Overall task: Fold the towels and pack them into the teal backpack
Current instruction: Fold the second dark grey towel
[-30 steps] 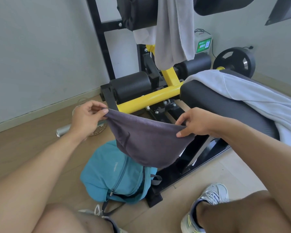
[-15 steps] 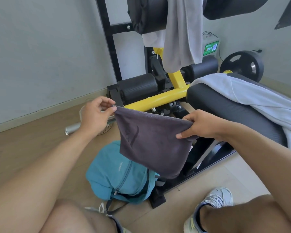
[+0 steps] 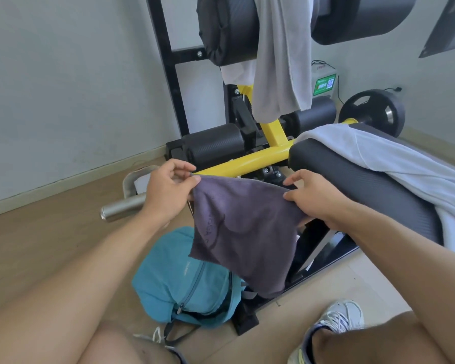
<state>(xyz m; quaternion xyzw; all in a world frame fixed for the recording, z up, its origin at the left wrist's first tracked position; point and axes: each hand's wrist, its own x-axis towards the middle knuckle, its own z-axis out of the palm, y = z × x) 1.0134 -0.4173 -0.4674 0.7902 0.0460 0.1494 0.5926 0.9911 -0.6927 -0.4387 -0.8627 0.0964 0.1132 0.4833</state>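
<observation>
A dark purple-grey towel (image 3: 243,227) hangs doubled in the air between my hands. My left hand (image 3: 168,190) pinches its upper left corner and my right hand (image 3: 313,195) pinches its upper right corner. Below it on the floor lies the teal backpack (image 3: 179,282), its zipper partly open, its right side hidden by the towel. A white towel (image 3: 394,164) is spread over the black bench pad. A grey towel (image 3: 281,56) hangs from the upper roller pads.
A black and yellow gym machine (image 3: 244,164) stands ahead, with a weight plate (image 3: 373,111) at the back right and a steel bar (image 3: 121,208) on the wooden floor at left. My knees and a sneaker (image 3: 334,324) fill the bottom of the view.
My hands have drawn a little closer together and the towel hangs longer and narrower. The view has shifted so the machine and backpack sit further right.
</observation>
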